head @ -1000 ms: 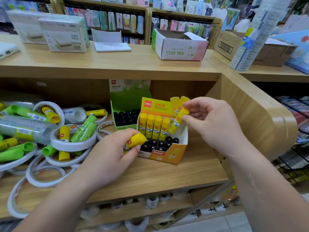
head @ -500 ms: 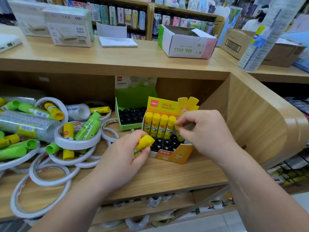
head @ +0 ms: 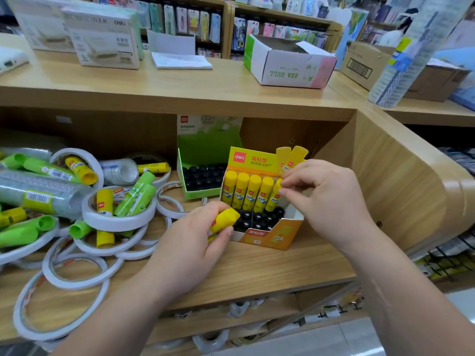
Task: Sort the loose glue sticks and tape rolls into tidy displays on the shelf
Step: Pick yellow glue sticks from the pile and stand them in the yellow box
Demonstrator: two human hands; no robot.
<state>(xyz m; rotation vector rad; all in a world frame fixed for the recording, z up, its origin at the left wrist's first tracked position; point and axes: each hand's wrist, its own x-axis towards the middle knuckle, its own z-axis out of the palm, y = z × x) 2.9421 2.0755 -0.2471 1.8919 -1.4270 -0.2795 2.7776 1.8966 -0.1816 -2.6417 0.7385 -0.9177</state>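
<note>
My left hand (head: pixel 190 242) curls round a yellow glue stick (head: pixel 225 219), its cap poking out, right at the front-left corner of the yellow display box (head: pixel 270 235). My right hand (head: pixel 326 199) pinches the cap of the fifth stick (head: pixel 274 195), upright at the right end of the box's back row beside four others. Off left, loose sticks (head: pixel 136 194) and tape rolls (head: pixel 118 219) lie heaped on the shelf (head: pixel 257 268).

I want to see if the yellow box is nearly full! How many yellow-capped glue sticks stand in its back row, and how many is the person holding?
Glue sticks standing free in the yellow box: 4
End stick, pinched by the right hand: 1
Loose stick gripped in the left hand: 1
Total: 6
</note>
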